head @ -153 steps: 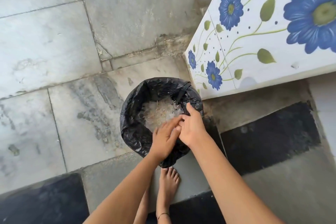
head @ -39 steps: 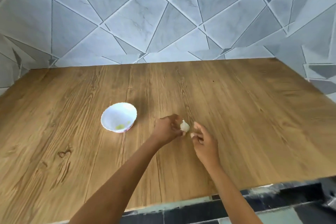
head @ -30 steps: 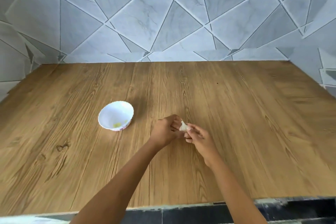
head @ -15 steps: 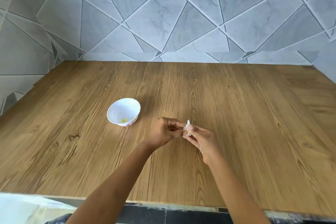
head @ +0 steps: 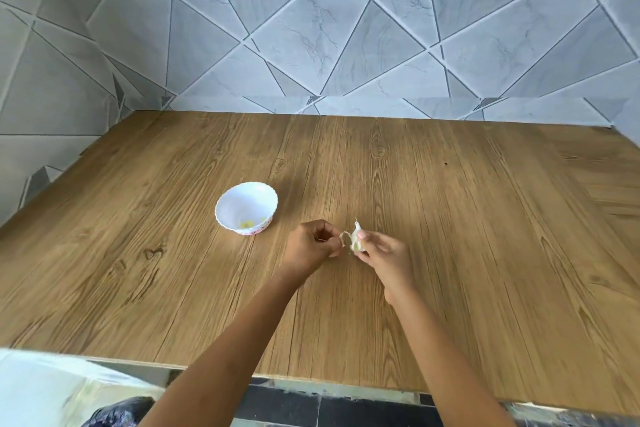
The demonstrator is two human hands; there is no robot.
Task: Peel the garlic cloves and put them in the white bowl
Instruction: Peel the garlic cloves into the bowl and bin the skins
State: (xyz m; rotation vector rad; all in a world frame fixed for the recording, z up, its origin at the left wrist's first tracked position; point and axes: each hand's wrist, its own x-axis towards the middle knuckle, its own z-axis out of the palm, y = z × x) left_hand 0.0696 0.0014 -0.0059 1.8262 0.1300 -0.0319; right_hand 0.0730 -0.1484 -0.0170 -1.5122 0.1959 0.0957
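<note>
A garlic clove point(head: 356, 240) with pale papery skin is pinched in the fingertips of my right hand point(head: 384, 256), just above the wooden table point(head: 450, 236). My left hand point(head: 310, 248) pinches a strip of skin point(head: 343, 236) that is peeling away from the clove's left side. The white bowl point(head: 246, 207) with a scalloped rim stands on the table to the left of my hands. A few peeled yellowish cloves point(head: 247, 224) lie in its bottom.
Grey tiled walls with a triangle pattern close off the table at the back and left. The table's front edge runs just below my forearms. A black bin bag point(head: 117, 412) and a white surface point(head: 38, 388) show at the lower left, below the table.
Earlier my hands were over the black bin on the floor. Since then the view turned to the table. In the last second my left hand has pulled a strip of skin away from the clove.
</note>
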